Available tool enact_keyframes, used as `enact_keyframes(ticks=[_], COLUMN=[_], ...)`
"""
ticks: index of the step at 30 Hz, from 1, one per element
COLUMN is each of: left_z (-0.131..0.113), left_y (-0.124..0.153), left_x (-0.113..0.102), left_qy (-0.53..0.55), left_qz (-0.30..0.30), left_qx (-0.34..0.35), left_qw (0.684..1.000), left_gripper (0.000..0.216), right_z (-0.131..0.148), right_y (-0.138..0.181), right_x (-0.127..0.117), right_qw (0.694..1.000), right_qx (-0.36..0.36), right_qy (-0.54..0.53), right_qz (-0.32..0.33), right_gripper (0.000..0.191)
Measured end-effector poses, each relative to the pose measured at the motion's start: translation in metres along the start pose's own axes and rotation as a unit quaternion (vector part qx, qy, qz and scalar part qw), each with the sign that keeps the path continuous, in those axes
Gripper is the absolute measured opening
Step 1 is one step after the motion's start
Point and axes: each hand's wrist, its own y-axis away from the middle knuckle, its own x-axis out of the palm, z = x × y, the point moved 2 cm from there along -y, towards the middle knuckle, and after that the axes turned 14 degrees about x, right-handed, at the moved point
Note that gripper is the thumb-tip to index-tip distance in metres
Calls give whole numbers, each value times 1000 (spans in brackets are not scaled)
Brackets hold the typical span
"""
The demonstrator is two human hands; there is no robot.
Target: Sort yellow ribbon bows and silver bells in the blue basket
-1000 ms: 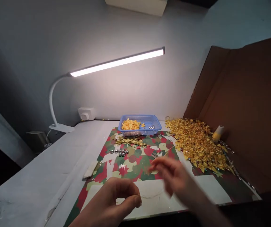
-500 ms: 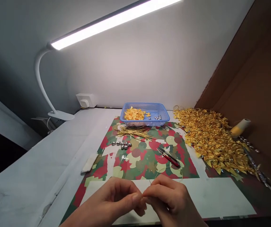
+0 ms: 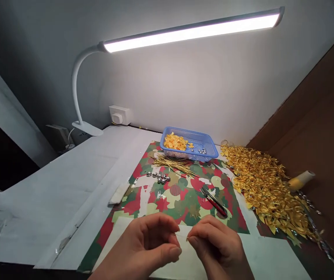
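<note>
Tabletop (image 3: pixel 53 194) runs white on the left, with a brown cardboard wall (image 3: pixel 315 116) closing off the right side. Lamp (image 3: pixel 190 31) on its bent neck throws light straight down on the work area. Camouflage-pattern mat (image 3: pixel 181 190) covers the middle, probably to keep small parts visible and in one spot. Pile of gold ribbon bows (image 3: pixel 266 190) sits along the mat's right edge, against the cardboard. Blue basket (image 3: pixel 191 142) at the far edge holds yellow pieces and a few silver bits. Bundle of gold wires (image 3: pixel 174 163) lies just in front of the basket; silver bells (image 3: pixel 161 178) are clustered near it to the left. Red-handled snips (image 3: pixel 215 202) lie near the right hand, within easy reach.

Left hand (image 3: pixel 146 245) and right hand (image 3: pixel 216 245) are low at the near edge, fingers pinched narrow. Thin thread (image 3: pixel 182 234) spans the small gap between the two pinches, held at both ends, above a white sheet (image 3: pixel 266 252). Thread is barely visible; its length beyond the fingers can't be made out.
</note>
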Motion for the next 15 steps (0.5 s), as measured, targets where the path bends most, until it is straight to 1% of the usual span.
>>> enact_keyframes(ticks=[3, 6, 10, 15], left_z=[2, 3, 0, 0], left_y=[3, 7, 8, 9], left_x=[0, -1, 1, 5], left_qy=[-26, -81, -148, -224], left_qz=[0, 19, 40, 61], left_qx=[17, 37, 73, 106], left_qw=[1000, 996, 985, 967], left_gripper=[12, 8, 15, 29], right_z=[-1, -2, -4, -3], right_y=[2, 3, 4, 4], right_x=[0, -2, -5, -7], right_qw=[1000, 999, 998, 998], right_qx=[-17, -45, -59, -49], right_qy=[11, 25, 35, 45], right_qz=[-4, -3, 0, 17], right_gripper=[18, 18, 17, 19])
